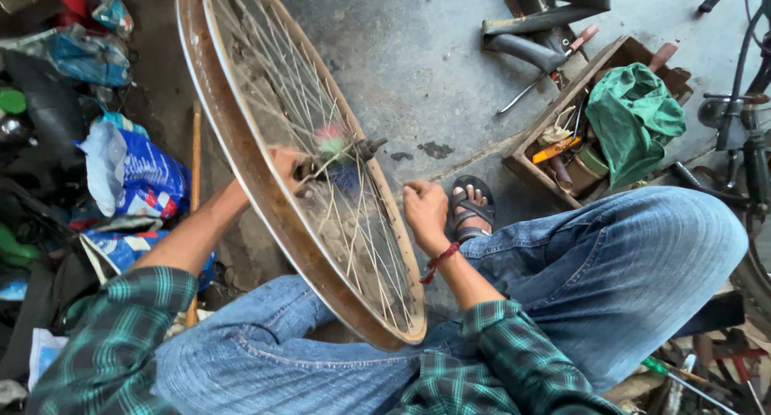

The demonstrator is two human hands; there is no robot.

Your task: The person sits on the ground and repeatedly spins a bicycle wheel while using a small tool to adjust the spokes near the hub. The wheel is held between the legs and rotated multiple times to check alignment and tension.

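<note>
Between the person's bent knees, a bare bicycle wheel (pixel 273 142) stands on edge, its rusty rim tilted and its lower arc resting against the jeans (pixel 626 270) near the lap. The left hand (pixel 283 164) reaches in from the far side of the wheel at the hub (pixel 353 151); it shows only through the spokes, with the fingers curled around something at the hub, though exactly what they grip I cannot tell. The right hand (pixel 424 208) sits on the near side, just beside the spokes below the hub, its fingertips pinched together on what looks like a single spoke; whether a small tool is between them cannot be made out. A red thread band (pixel 438 262) circles the right wrist. A tuft of pink and green fibres (pixel 331 139) clings to the hub. Both forearms come out of green checked sleeves (pixel 120 335).

Beyond the right hand, a foot in a dark sandal (pixel 471 206) rests on the grey concrete floor (pixel 418 53). To the right stands an open wooden toolbox (pixel 536 167) holding a crumpled green cloth (pixel 634 114) and assorted tools. Black bicycle seats (pixel 538 29) lie at the top edge. On the left, blue and white plastic bags (pixel 132 174) lie heaped among clutter, and a wooden stick (pixel 195 158) stands near the rim
</note>
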